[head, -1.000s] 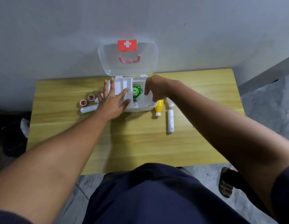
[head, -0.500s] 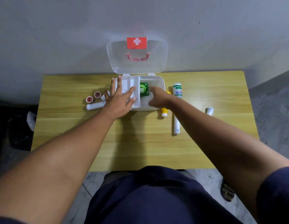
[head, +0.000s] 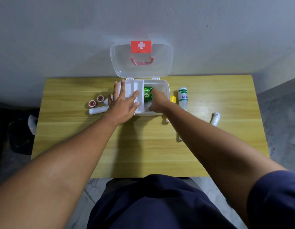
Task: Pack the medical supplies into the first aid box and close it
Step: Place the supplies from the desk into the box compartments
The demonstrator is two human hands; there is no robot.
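Grey wall point(head: 61, 38) stands behind a yellow wooden worktop point(head: 143, 146); the first aid box point(head: 167, 90) sits at its far edge, with the clear lid point(head: 160, 66) open and leaning back toward the wall.

Head view, the only one: the left hand point(head: 122, 105) lies flat; its fingers point(head: 122, 86) are straight and spread over the white tray point(head: 138, 85) in the left part of the box; they press and do not grasp. The right hand point(head: 158, 101) reaches into the open compartment just right of those fingers; its own fingers bend downward out of sight, so I cannot tell if they hold something or are released. A green packet point(head: 147, 95) stands just beside them, on their left.

Outside the box, a yellow bottle point(head: 172, 99) and a white bottle point(head: 182, 96) lie just right of the right hand; a bandage roll point(head: 215, 119) lies well apart, further right; two red tape rolls point(head: 96, 101) and another white roll point(head: 98, 110) lie just left of the left fingers.

Risks, as I judge them: the tray may tip if the left fingers press on one side only; the green packet may fall over when the right hand comes out; the forearm may knock the yellow bottle, which would roll; the lid may not shut if bottles stand too tall or the tray sits crooked.
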